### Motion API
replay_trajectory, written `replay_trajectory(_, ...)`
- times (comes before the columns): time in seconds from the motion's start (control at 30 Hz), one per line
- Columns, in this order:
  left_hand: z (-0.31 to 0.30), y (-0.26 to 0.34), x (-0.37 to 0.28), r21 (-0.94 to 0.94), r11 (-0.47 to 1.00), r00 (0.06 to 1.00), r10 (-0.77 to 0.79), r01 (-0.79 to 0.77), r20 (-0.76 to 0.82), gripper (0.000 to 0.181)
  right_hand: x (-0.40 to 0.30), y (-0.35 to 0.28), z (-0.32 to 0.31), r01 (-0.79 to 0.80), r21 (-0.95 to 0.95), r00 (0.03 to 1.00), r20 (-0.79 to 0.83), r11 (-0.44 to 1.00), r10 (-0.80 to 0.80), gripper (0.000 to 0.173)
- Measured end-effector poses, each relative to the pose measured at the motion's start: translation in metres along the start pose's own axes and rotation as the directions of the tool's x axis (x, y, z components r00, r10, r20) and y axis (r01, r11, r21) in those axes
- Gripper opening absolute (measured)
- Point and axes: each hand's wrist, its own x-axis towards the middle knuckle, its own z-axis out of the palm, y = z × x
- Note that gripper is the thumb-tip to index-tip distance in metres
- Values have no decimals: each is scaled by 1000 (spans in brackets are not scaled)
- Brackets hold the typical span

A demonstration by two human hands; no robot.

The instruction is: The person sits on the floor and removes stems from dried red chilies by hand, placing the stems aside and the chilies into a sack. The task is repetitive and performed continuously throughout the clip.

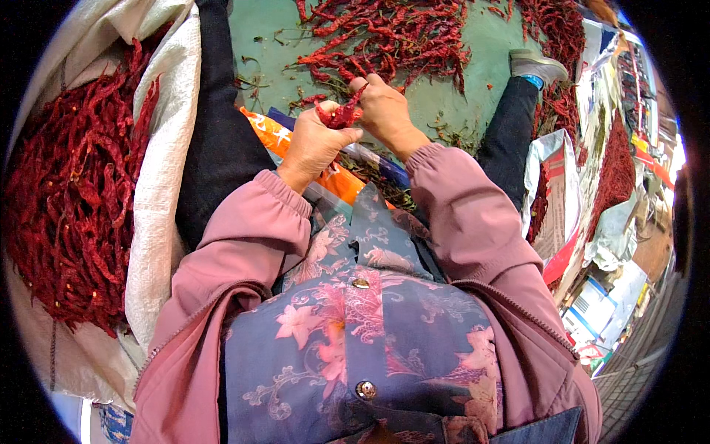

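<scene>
My left hand [318, 141] is closed around several dried red chili peppers [339, 115], with their curled ends showing above the thumb. Close beside it on the right, my right hand [384, 105] has its fingertips pinched at the upper end of a chili from that bunch. What exactly lies between the right fingertips is partly hidden. Just beyond both hands, a loose pile of dried red chilies [399, 39] is spread over a green surface [488, 33]. Loose stems [252, 83] are scattered about the pile.
A white woven sack [166, 183] full of dried chilies [83, 205] stands at the left. An orange plastic bag [338, 183] lies between my legs. An opened bag [560, 205] and more chilies [613, 172] are at the right, near a shoe [535, 65].
</scene>
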Motion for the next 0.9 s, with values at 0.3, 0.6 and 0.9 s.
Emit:
replay_trajectory(0.3, -6, -4, 5, -45, 998, 981, 32, -42, -193, 9, 17, 7, 4, -76, 0, 997, -2, 997, 76, 18)
replay_trajectory(0.6, -8, -12, 19, -127, 988, 933, 40, -91, -359, 9, -29, 24, -31, -9, 421, 1000, 17, 907, 2, 17)
replay_trajectory(0.9, -1, -4, 11, -129, 990, 995, -67, 57, -79, 6, -51, 18, -38, -8, 542, 999, 33, 840, -11, 19)
